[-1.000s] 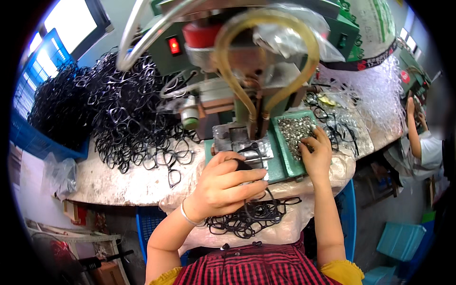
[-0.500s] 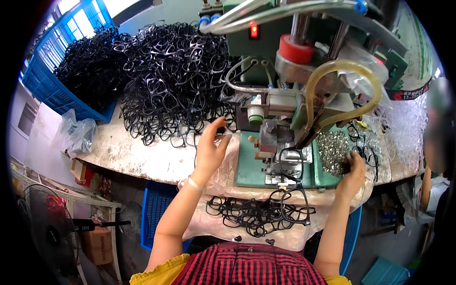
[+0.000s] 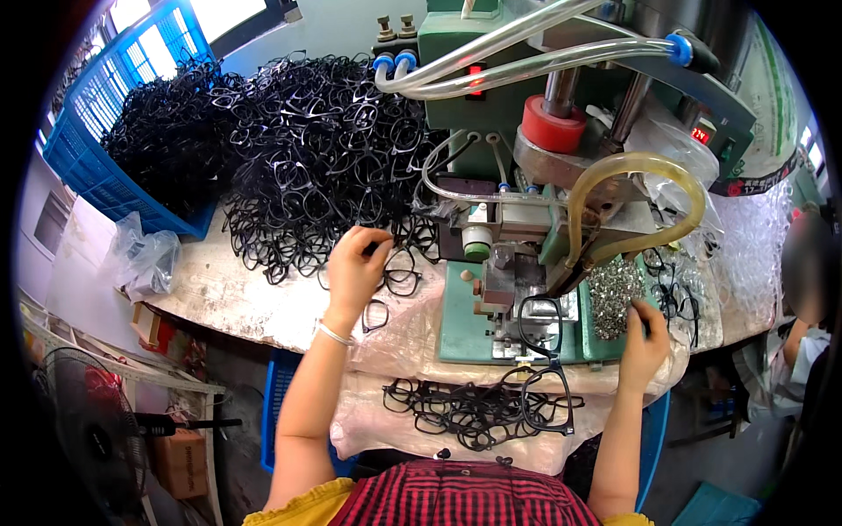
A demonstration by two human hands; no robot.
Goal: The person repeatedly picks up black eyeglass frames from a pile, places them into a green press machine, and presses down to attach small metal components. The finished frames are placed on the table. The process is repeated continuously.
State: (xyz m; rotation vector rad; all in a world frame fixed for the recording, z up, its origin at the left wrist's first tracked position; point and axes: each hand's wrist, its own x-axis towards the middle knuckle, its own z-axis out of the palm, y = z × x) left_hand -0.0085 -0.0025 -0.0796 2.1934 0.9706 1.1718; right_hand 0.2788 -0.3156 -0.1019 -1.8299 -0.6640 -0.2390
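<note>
My left hand (image 3: 353, 273) is closed at the near edge of a big heap of black eyeglass frames (image 3: 307, 131). It grips a black eyeglass frame (image 3: 375, 315), whose rims show below and right of the fingers. My right hand (image 3: 646, 346) has its fingertips pinched at the right edge of a pile of small metal parts (image 3: 614, 294) on the green machine base; whatever is in them is hidden or too small to name. Between the hands, another eyeglass frame (image 3: 554, 368) hangs at the green press machine's (image 3: 500, 285) metal fixture, partly over my lap.
Several eyeglass frames (image 3: 465, 412) lie on the plastic-covered lap area. A blue crate (image 3: 123, 175) full of frames leans at the far left, near a clear plastic bag (image 3: 149, 259). A yellowish hose (image 3: 638, 162) loops beside the press. A fan (image 3: 88, 430) stands lower left; another person is at the right.
My left hand has gone from spread fingers to closed and shifted left, with an eyeglass frame now at it. My right hand has moved slightly down and left, its fingertips at the metal parts.
</note>
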